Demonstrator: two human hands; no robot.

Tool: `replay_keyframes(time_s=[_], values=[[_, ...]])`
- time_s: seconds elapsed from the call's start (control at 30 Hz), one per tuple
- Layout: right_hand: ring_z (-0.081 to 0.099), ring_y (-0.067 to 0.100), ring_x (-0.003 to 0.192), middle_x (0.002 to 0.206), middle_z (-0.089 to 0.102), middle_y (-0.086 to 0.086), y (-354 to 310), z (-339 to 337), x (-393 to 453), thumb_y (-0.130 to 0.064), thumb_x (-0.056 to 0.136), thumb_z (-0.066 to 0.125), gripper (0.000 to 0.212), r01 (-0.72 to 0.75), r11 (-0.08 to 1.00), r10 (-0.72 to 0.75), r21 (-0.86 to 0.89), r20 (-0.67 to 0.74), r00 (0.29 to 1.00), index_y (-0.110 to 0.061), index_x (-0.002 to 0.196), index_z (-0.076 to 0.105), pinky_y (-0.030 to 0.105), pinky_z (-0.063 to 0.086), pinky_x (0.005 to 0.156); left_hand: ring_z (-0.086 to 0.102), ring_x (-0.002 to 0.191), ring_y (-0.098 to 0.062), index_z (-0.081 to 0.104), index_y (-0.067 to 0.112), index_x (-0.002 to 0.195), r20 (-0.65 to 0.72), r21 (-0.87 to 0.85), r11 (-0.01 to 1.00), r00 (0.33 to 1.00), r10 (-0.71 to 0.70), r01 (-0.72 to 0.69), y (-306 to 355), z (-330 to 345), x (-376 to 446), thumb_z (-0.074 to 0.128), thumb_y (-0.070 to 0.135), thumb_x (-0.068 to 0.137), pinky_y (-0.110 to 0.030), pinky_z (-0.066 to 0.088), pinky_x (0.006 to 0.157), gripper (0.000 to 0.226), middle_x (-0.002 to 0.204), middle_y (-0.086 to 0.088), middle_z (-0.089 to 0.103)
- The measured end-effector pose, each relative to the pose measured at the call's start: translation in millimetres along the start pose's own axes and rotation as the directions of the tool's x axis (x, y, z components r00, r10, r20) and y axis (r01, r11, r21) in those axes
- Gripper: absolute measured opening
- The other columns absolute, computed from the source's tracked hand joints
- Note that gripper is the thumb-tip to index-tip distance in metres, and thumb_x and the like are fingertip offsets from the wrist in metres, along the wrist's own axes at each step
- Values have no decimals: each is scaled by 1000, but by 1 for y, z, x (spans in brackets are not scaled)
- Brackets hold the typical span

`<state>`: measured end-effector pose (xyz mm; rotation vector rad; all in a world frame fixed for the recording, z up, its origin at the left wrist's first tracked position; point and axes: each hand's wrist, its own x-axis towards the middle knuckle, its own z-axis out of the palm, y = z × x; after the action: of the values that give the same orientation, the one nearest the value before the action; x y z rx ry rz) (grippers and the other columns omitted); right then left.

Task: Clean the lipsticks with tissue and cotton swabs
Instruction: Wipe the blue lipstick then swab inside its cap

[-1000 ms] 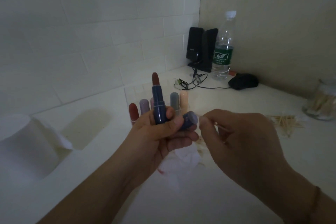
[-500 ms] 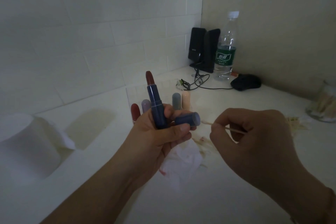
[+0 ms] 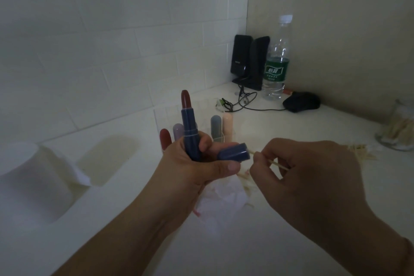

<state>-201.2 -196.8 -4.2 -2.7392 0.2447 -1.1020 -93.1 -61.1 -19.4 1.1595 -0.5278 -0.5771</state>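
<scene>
The head camera looks down at two bare hands over a white counter in dim light. The left hand (image 3: 197,163) is closed around two things at once: an open lipstick (image 3: 189,125) held upright, its dark red tip raised above a blue tube, and the matching blue cap (image 3: 234,152) lying sideways under the thumb, its open end facing right. The right hand (image 3: 298,163) pinches a thin cotton swab (image 3: 276,162), whose near end sits just beside the cap's mouth. A crumpled tissue (image 3: 224,197) with pink smears lies on the counter below the hands, and more lipsticks (image 3: 215,126) stand in a clear holder behind them. A toilet roll (image 3: 33,179) sits at far left. The swab appears aimed into the cap; because one hand holds both pieces, the cap could slip loose, or the exposed red tip could smear against a finger.
</scene>
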Motion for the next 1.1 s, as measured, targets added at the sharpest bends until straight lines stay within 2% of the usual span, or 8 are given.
replay_keyframes(time_s=[0.17, 0.3, 0.43, 0.6, 0.77, 0.87, 0.93, 1.1], values=[[21, -4, 30, 40, 21, -19, -2, 0, -1, -37, 80, 53, 26, 1, 999, 0, -44, 21, 1000, -26, 57, 60, 6, 15, 49, 67, 105, -35, 49, 16, 65, -15, -18, 1000, 1000, -26, 25, 1, 0, -1, 79, -6, 52, -40, 51, 85, 39, 80, -18, 67], [23, -2, 29, 41, 23, -18, -2, 0, -2, -31, 85, 56, 27, -8, 998, 9, -65, 17, 1000, -26, 59, 61, 5, 13, 48, 69, 100, -31, 43, 12, 70, -22, -32, 999, 1000, -17, 16, 2, 3, -2, 71, -9, 53, -30, 59, 76, 39, 71, -10, 68], [24, 0, 27, 38, 27, -15, -2, 1, -2, -36, 82, 55, 27, 8, 998, -7, -65, 10, 1000, -25, 58, 60, 5, 14, 45, 69, 98, -33, 46, 12, 66, -29, -40, 999, 999, -28, 27, 2, 3, -2, 72, -8, 54, -36, 59, 81, 35, 72, -13, 66], [27, 3, 27, 37, 30, -13, -2, 0, -1, -38, 85, 43, 36, 21, 998, -24, -56, -44, 999, -24, 58, 61, 4, 14, 49, 71, 74, -26, 45, 11, 69, 19, 38, 999, 1000, -12, 12, 4, 2, -4, 76, 3, 61, -25, 56, 64, 34, 72, -14, 66], [32, 6, 29, 42, 27, -13, -2, 1, -2, -36, 88, 45, 33, 62, 998, -63, -11, -69, 996, -24, 66, 66, 7, 18, 49, 64, 63, -24, 57, 15, 65, 145, 10, 1000, 989, -4, 3, 5, 2, -5, 65, 7, 75, -29, 56, 62, 15, 84, -21, 68], [28, 2, 32, 46, 24, -16, -3, 0, 0, -36, 87, 45, 31, 88, 995, -83, 49, -93, 992, -24, 67, 67, 4, 18, 52, 61, 62, -24, 54, 7, 79, 205, -74, 997, 979, -15, 30, 4, 3, -5, 57, 6, 79, -28, 55, 61, 4, 81, -19, 65], [26, 1, 34, 48, 22, -16, -3, 0, 0, -35, 86, 46, 30, 100, 994, -94, 52, -105, 990, -25, 67, 67, 3, 16, 53, 59, 63, -23, 51, 3, 92, 228, -88, 995, 973, -24, 45, 1, 2, -5, 55, 7, 83, -27, 53, 61, 11, 83, -20, 63], [26, 0, 37, 48, 25, -16, 0, 1, -1, -35, 85, 47, 29, 123, 991, -118, 54, -89, 989, -25, 69, 68, 2, 14, 54, 54, 63, -21, 53, -1, 104, 262, -119, 991, 965, -32, 65, 1, 3, -6, 53, 9, 84, -25, 50, 60, 22, 82, -19, 60]])
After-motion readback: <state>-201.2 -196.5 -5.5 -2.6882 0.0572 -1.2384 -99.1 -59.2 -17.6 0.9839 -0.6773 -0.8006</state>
